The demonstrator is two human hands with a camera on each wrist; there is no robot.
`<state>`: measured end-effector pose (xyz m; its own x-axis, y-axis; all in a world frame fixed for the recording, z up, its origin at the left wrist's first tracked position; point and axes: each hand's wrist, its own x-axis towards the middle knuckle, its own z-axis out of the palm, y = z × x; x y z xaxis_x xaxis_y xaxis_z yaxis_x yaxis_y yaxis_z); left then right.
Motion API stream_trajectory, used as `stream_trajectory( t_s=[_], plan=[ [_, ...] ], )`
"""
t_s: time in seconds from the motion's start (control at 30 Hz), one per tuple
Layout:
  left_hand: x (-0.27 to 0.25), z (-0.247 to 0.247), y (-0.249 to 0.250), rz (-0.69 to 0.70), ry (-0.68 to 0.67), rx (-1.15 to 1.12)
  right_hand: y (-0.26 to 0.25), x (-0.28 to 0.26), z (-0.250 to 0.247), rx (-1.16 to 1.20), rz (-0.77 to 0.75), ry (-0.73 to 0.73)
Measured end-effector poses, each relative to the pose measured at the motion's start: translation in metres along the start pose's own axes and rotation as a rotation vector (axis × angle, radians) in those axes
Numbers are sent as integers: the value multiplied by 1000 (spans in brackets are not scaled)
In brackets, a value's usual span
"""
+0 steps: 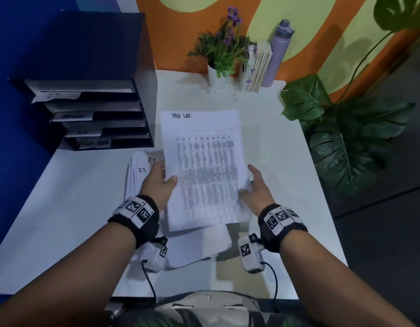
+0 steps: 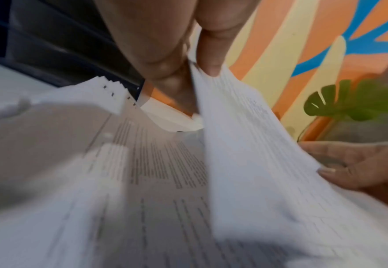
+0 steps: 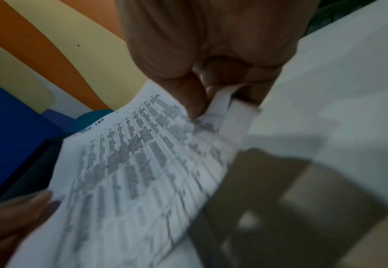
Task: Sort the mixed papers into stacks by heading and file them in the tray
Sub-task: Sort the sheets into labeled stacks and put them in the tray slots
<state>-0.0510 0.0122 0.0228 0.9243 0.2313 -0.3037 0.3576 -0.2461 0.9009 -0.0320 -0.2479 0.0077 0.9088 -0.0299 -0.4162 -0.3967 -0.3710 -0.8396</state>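
I hold a sheaf of printed sheets headed "Task List" (image 1: 204, 166) above the white desk. My left hand (image 1: 160, 182) pinches its left edge, thumb on top; the left wrist view shows that thumb (image 2: 211, 54) on the sheaf (image 2: 257, 163). My right hand (image 1: 256, 185) grips the right edge, and the right wrist view shows its fingers (image 3: 188, 98) pinching the sheets (image 3: 130, 172). A fanned stack headed "I.T." (image 1: 140, 168) lies flat to the left. More sheets (image 1: 199, 246) lie under the sheaf. The black tiered tray (image 1: 91, 114) with labelled shelves stands at the back left.
A potted purple flower (image 1: 222, 53), upright books (image 1: 258, 67) and a grey bottle (image 1: 276, 53) line the desk's back edge. Large green leaves (image 1: 341, 138) overhang the right edge of the desk (image 1: 286, 161). A blue wall is at the left.
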Motion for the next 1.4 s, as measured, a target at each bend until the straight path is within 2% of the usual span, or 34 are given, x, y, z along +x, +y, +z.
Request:
stream_trajectory(
  t_s=[0.07, 0.17, 0.3, 0.4, 0.47, 0.57, 0.67, 0.93, 1.13, 1.23, 1.3, 1.4],
  plan=[
    [3, 4, -4, 20, -37, 33, 4, 5, -18, -35, -4, 183],
    [2, 6, -21, 72, -61, 420, 11, 17, -56, -185, 12, 368],
    [-7, 8, -39, -24, -179, 852, 20, 31, -100, -386, 75, 459],
    [-11, 9, -46, -105, -246, 1000, 26, 38, -106, -755, 133, 469],
    [-10, 8, -49, -141, -259, 1008, 28, 36, -96, -894, 112, 379],
    [-8, 7, -53, -162, -254, 1006, 39, 30, -69, -926, 71, 137],
    [-7, 5, -58, -152, -240, 991, 51, 30, -56, -975, 60, 19],
    [-12, 0, -71, -121, -215, 972, 37, 88, -75, -978, 62, -39],
    [-22, -11, -77, -121, -57, 931, 25, 118, -83, -1011, 46, 3],
    [-23, -20, -77, -142, 50, 867, 19, 113, -74, -969, 72, 67],
    [-22, -27, -79, -160, 91, 818, 10, 100, -58, -877, -8, 109],
    [-21, -36, -78, -177, 101, 738, -7, 61, -19, -606, -124, -3]
  ],
)
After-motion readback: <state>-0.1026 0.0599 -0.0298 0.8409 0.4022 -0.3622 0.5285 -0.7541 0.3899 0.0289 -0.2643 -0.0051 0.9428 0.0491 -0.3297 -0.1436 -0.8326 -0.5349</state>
